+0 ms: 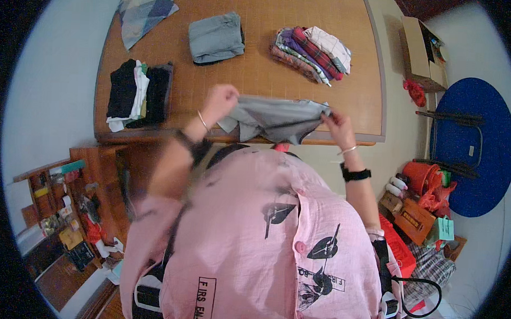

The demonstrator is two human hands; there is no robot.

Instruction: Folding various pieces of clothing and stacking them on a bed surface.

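A grey cloth garment (278,116) stretches between my two hands at the near edge of the wooden table (249,83). My left hand (221,100) pinches its left upper corner and is slightly blurred. At the right end, my right hand (339,123) grips the other corner between thumb and fingers. The garment's upper edge is drawn fairly straight, while its lower part hangs in loose folds over the table's front edge. What kind of garment it is, I cannot tell.
Beyond the garment lie a folded grey-green cloth (216,38) and a pile of folded checked clothes (312,54). Dark and white folded clothes (137,95) sit at the left, below a checked cloth (144,14). A blue folding table (471,146) and a red bucket (419,175) stand right.
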